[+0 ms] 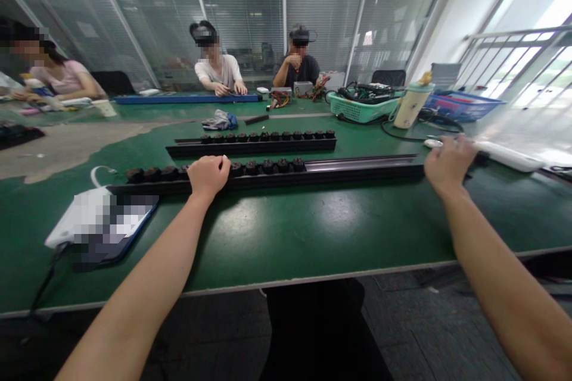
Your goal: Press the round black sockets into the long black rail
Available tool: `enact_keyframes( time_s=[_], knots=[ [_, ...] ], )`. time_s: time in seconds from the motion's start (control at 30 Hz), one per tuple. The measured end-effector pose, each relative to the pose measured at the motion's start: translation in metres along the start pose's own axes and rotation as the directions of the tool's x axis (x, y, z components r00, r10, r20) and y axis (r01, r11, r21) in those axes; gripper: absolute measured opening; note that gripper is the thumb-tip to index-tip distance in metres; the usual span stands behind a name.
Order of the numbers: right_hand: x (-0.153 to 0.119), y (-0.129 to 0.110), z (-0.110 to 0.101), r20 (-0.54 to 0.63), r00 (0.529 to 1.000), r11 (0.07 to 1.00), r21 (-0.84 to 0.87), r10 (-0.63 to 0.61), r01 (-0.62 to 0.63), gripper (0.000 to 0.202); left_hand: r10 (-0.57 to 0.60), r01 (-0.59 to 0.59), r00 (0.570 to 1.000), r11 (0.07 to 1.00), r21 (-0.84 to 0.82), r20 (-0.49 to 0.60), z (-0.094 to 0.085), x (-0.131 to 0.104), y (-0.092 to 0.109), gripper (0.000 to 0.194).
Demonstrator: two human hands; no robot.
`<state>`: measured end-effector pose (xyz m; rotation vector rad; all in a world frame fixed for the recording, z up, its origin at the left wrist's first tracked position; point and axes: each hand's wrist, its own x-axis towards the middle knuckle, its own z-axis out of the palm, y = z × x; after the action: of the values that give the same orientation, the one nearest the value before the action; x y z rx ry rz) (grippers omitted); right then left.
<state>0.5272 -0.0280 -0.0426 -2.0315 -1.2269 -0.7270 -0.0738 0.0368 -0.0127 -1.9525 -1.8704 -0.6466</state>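
Note:
A long black rail (pixel 357 174) lies across the green table (pixel 286 238), with several round black modules (pixel 268 166) lined up in its left and middle part. My left hand (pixel 209 177) is closed around the rail, over the row of modules. At the rail's right end is my right hand (pixel 451 164), its fingers bent and blurred; whether it holds something is hidden. Behind the long rail lies a shorter black rail (pixel 250 147), also carrying several round modules.
A phone (pixel 134 220) and white power bank (pixel 84 214) lie at left. At back right stand a green basket (pixel 361 110), a cream bottle (pixel 412 106) and a blue basket (pixel 473 108). Grey cloth (pixel 220 120) lies behind the rails. Three people sit across the table.

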Motion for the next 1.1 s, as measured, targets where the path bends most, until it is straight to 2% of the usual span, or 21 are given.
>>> enact_keyframes(
  time_s=[0.03, 0.1, 0.17, 0.2, 0.27, 0.3, 0.37, 0.43, 0.53, 0.67, 0.8, 1.1],
  knots=[
    [-0.004, -0.023, -0.007, 0.037, 0.998, 0.996, 0.084, -0.045, 0.042, 0.052, 0.003, -0.003, 1.0, 1.0, 0.002, -0.004, -0.001, 0.0, 0.0, 0.054],
    [-0.016, -0.074, -0.021, 0.111, 0.96, 0.932, 0.29, -0.257, 0.216, 0.048, 0.0, 0.0, 1.0, 1.0, 0.008, -0.007, -0.002, 0.0, 0.0, 0.053],
    [-0.029, -0.128, -0.032, 0.167, 0.857, 0.792, 0.497, -0.487, 0.353, 0.042, -0.003, 0.003, 1.0, 1.0, 0.01, -0.009, -0.003, 0.0, 0.0, 0.054],
    [-0.036, -0.153, -0.036, 0.182, 0.8, 0.717, 0.584, -0.572, 0.38, 0.039, -0.001, 0.001, 1.0, 1.0, 0.008, -0.01, -0.003, -0.001, 0.0, 0.054],
    [-0.05, -0.199, -0.038, 0.188, 0.71, 0.603, 0.695, -0.679, 0.393, 0.04, 0.005, -0.005, 1.0, 1.0, 0.004, -0.013, -0.004, -0.001, 0.0, 0.054],
    [-0.056, -0.218, -0.037, 0.185, 0.685, 0.571, 0.721, -0.705, 0.393, 0.041, 0.014, -0.014, 1.0, 1.0, 0.001, -0.011, -0.005, -0.001, -0.001, 0.054],
    [-0.069, -0.251, -0.032, 0.181, 0.673, 0.545, 0.747, -0.717, 0.38, 0.043, 0.018, -0.018, 1.0, 1.0, -0.002, -0.016, -0.005, -0.002, -0.001, 0.055],
    [-0.082, -0.274, -0.024, 0.175, 0.686, 0.542, 0.757, -0.706, 0.365, 0.042, 0.017, -0.017, 1.0, 1.0, 0.003, -0.016, -0.004, -0.002, -0.002, 0.055],
    [-0.098, -0.29, -0.015, 0.182, 0.705, 0.563, 0.748, -0.685, 0.353, 0.041, 0.032, -0.032, 0.999, 0.999, 0.004, -0.024, -0.003, -0.003, -0.003, 0.055],
    [-0.11, -0.289, -0.012, 0.156, 0.713, 0.566, 0.73, -0.683, 0.383, 0.047, 0.02, -0.019, 1.0, 1.0, 0.005, -0.023, -0.002, -0.003, -0.002, 0.054],
    [-0.11, -0.288, -0.012, 0.15, 0.715, 0.573, 0.717, -0.683, 0.397, 0.049, 0.023, -0.023, 1.0, 1.0, 0.001, -0.016, -0.002, -0.003, -0.001, 0.054],
    [-0.103, -0.289, -0.015, 0.244, 0.696, 0.62, 0.698, -0.675, 0.358, 0.04, 0.007, -0.007, 1.0, 1.0, 0.0, -0.008, -0.004, -0.002, 0.001, 0.053]
  ],
)
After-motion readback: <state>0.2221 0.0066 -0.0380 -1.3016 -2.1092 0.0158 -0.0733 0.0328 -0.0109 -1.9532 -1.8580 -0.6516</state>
